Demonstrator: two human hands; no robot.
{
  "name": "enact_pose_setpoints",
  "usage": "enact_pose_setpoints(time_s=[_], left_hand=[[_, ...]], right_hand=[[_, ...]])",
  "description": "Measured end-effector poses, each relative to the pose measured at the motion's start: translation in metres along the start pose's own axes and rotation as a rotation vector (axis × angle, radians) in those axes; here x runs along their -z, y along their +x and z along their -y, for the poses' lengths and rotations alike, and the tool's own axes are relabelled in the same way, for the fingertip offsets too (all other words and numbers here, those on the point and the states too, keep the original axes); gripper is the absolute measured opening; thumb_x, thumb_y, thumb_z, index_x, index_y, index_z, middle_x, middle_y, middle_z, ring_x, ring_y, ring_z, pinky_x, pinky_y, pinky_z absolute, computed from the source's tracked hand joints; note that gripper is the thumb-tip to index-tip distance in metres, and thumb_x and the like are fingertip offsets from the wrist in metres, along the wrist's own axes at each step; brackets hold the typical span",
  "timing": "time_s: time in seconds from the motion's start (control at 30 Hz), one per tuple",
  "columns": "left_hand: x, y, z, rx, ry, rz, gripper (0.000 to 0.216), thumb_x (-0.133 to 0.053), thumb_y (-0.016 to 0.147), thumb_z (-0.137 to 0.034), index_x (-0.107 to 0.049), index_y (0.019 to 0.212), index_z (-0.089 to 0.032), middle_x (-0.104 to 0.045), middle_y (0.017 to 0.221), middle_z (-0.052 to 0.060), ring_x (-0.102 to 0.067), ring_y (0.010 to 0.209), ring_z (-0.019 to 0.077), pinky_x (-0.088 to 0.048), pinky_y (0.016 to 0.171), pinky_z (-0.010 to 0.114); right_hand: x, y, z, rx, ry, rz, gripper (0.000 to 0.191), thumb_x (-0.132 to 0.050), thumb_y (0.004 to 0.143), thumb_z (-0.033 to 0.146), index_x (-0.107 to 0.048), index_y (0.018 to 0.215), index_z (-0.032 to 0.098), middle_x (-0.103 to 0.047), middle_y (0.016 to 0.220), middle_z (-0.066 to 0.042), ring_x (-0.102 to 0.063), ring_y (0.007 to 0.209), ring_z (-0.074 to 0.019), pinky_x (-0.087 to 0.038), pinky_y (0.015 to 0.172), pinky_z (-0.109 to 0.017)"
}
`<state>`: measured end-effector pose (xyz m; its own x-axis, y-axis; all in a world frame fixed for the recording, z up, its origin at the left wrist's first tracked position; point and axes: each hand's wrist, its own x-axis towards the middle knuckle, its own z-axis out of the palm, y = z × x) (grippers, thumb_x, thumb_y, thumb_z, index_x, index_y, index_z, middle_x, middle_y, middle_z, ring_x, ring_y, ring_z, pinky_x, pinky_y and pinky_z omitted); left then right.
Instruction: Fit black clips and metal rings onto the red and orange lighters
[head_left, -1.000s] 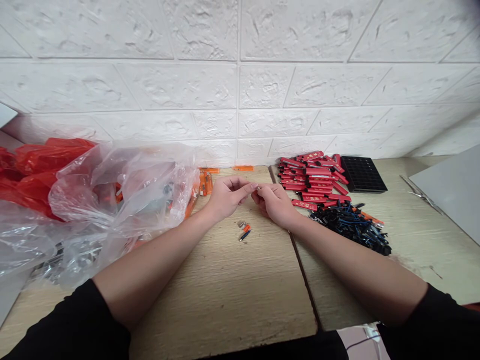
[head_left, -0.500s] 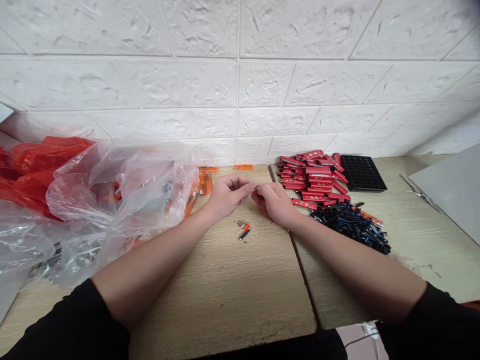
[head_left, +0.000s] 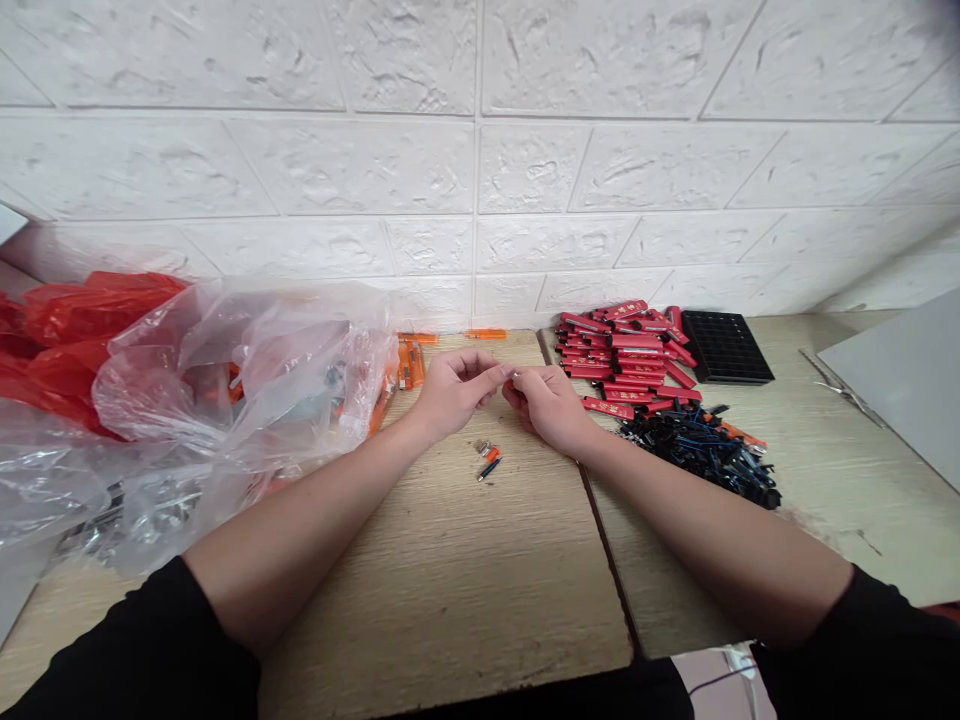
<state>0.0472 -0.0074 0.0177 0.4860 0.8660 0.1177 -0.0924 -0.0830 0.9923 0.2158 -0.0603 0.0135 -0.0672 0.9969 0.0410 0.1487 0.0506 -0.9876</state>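
My left hand (head_left: 461, 392) and my right hand (head_left: 550, 403) meet over the middle of the table, fingertips touching. Both pinch at the same spot; a tiny shiny bit shows there, too small to name. Just below them on the wood lie small loose parts: a metal piece (head_left: 482, 447), an orange piece (head_left: 493, 454) and a dark blue piece with a metal tip (head_left: 489, 468). Behind my left hand are several translucent orange lighter bodies (head_left: 411, 365), and one more orange body (head_left: 486, 335) rests by the wall.
Clear plastic bags (head_left: 247, 370) and a red bag (head_left: 97, 310) fill the left side. At the right are a pile of red lighter-like cases (head_left: 630, 350), a heap of black and blue small parts (head_left: 697, 450), a black gridded tray (head_left: 726, 346) and metal tweezers (head_left: 840, 385).
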Motion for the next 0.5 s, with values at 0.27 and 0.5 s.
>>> enact_pose_setpoints(time_s=[0.27, 0.5], left_hand=[[0.0004, 0.0005, -0.0003, 0.005, 0.005, -0.008, 0.041, -0.087, 0.084, -0.051, -0.071, 0.073, -0.016, -0.061, 0.059, -0.001, -0.049, 0.053, 0.0091, -0.037, 0.052, 0.025], [-0.0008, 0.0002, 0.0013, -0.006, 0.030, -0.046, 0.035, -0.085, 0.087, -0.047, -0.073, 0.076, -0.016, -0.063, 0.060, 0.000, -0.049, 0.052, 0.0093, -0.038, 0.052, 0.025]], right_hand=[[-0.0003, 0.0006, -0.0065, -0.008, 0.023, 0.011, 0.039, -0.050, 0.095, 0.039, -0.046, 0.060, 0.022, -0.036, 0.054, 0.004, -0.030, 0.051, -0.0106, -0.023, 0.051, -0.027], [0.0006, 0.0016, -0.0097, -0.018, 0.046, 0.029, 0.035, -0.053, 0.096, 0.041, -0.054, 0.067, 0.021, -0.039, 0.056, 0.005, -0.031, 0.052, -0.0108, -0.025, 0.052, -0.027]])
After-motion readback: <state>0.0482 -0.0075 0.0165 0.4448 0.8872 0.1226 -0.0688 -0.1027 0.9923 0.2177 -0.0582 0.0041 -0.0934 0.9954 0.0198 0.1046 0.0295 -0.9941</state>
